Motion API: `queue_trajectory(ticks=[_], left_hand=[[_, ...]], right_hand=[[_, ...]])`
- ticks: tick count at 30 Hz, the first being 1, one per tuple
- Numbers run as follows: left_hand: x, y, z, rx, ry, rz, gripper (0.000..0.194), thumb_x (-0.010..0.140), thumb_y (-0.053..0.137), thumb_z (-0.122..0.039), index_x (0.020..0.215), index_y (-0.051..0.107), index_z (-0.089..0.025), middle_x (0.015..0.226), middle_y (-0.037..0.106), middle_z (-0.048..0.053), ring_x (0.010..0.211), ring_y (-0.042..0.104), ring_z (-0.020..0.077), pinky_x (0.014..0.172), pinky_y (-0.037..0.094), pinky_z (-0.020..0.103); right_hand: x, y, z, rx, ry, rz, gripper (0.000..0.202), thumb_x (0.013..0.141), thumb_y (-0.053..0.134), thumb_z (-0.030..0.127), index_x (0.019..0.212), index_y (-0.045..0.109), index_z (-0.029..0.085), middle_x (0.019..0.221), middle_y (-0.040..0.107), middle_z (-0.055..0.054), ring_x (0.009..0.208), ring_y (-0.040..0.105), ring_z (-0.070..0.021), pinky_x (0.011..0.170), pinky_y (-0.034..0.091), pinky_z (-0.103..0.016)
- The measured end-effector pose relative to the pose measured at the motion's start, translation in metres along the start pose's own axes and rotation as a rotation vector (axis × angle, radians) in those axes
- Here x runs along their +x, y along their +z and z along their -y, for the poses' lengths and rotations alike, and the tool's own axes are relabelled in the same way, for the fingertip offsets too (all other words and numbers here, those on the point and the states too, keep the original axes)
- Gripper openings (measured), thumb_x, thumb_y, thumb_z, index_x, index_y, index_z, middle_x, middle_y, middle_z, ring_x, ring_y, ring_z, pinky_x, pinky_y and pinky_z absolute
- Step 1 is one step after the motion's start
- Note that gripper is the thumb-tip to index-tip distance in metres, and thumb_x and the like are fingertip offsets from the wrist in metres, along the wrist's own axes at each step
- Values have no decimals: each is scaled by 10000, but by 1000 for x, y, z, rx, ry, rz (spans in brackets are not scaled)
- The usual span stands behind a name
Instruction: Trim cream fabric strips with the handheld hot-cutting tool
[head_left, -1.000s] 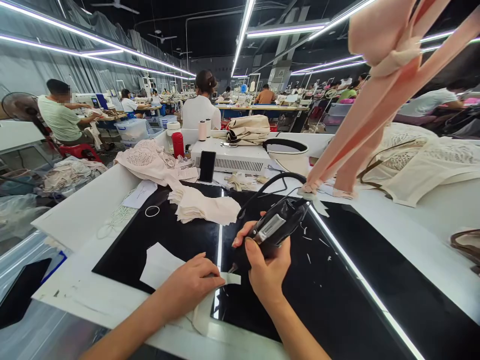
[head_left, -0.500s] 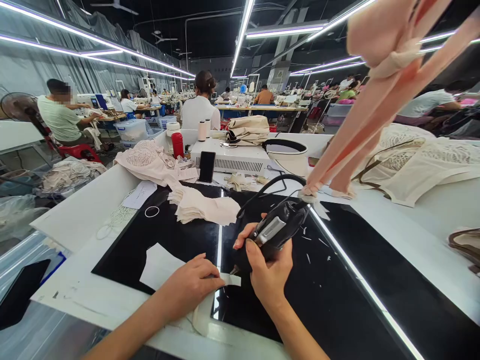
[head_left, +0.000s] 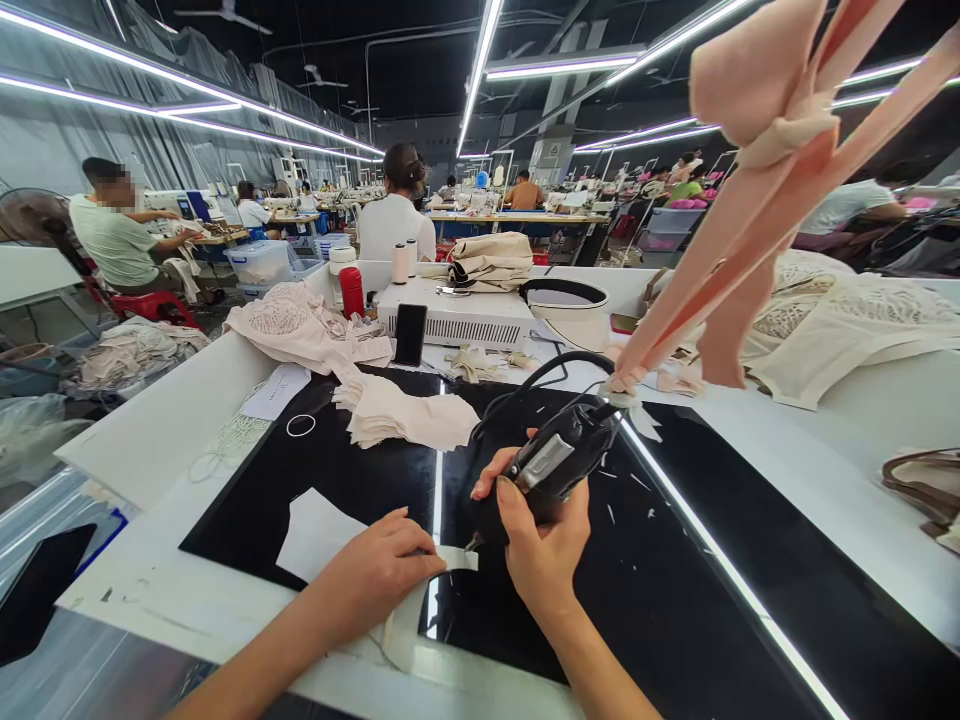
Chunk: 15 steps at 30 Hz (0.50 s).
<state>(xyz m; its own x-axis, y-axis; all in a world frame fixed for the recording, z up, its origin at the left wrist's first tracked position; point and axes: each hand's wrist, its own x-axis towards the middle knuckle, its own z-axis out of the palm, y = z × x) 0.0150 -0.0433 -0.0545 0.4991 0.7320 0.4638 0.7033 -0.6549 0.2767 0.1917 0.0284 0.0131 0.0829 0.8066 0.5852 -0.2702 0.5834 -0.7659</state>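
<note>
My right hand point(head_left: 546, 535) is closed round a black corded hand tool point(head_left: 551, 465) with a metal plate on its side. Its thin pointed tip meets or hovers just over the far edge of a narrow white fabric end point(head_left: 461, 558); contact cannot be told. My left hand point(head_left: 390, 565) presses that fabric onto the black board point(head_left: 637, 620) with its fingers close together. From under this hand and wrist a wider white piece point(head_left: 315, 535) spreads left. Knotted pink fabric strips point(head_left: 720, 250) run from above down to the tool's back end.
A stack of pale pink cut pieces point(head_left: 409, 412) lies beyond my hands. Behind it are a phone point(head_left: 410, 335), a white vented box point(head_left: 457, 317) and a red bottle point(head_left: 351, 291). Lace garments point(head_left: 862, 310) lie at the right. White scraps dot the board. Other people sit at tables farther off.
The tool tip has shifted slightly right along the fabric, towards its end. A loose end of the pink strips has swung to the right. The view has moved a little.
</note>
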Motion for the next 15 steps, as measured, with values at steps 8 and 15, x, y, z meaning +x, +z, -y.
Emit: queue_trajectory(ticks=[8, 15], left_hand=[[-1, 0, 0, -18, -17, 26, 238, 1047, 486, -106, 1151, 679, -199, 1008, 681, 39, 933, 678, 156, 1116, 476, 525], [0, -2, -1, -36, -23, 34, 256, 1047, 477, -98, 1156, 685, -200, 1004, 680, 44, 937, 682, 160, 1116, 476, 531]], right_hand=[[-7, 3, 4, 97, 29, 20, 245, 885, 720, 242, 1084, 584, 285, 818, 659, 43, 589, 632, -112, 563, 555, -253], [-13, 7, 3, 118, 26, 59, 216, 894, 724, 256, 1064, 596, 293, 829, 663, 36, 608, 638, -107, 581, 567, -239]])
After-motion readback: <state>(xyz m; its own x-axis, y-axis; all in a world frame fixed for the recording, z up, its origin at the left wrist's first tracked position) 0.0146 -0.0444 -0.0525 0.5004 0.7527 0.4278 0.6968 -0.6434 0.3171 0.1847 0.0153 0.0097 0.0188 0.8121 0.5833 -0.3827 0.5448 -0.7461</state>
